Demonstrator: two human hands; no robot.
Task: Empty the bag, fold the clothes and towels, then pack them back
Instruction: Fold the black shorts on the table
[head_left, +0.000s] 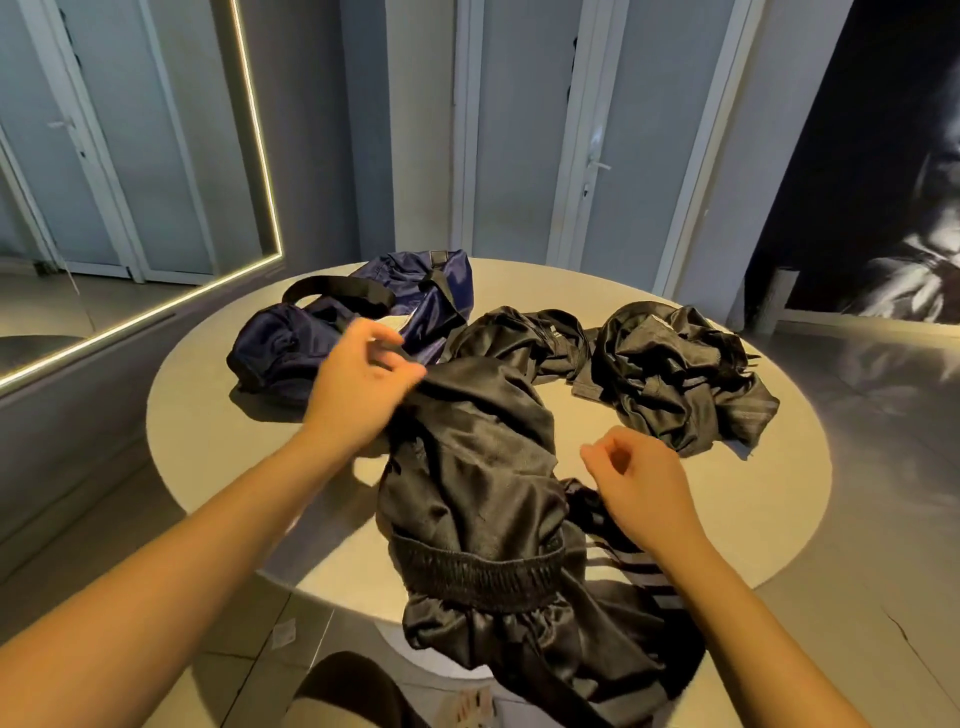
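Navy bag (291, 348) and black clothes, all unfolded, on a round table (208, 441).
The bag slumps at the far left, its black strap arched above it. Shiny black trousers (467, 467) trail from mid-table over the near edge, elastic waistband bunched, white stripes down one side. A crumpled black garment (524, 332) lies just beside the bag, and a striped black heap (680, 374) lies to its right.
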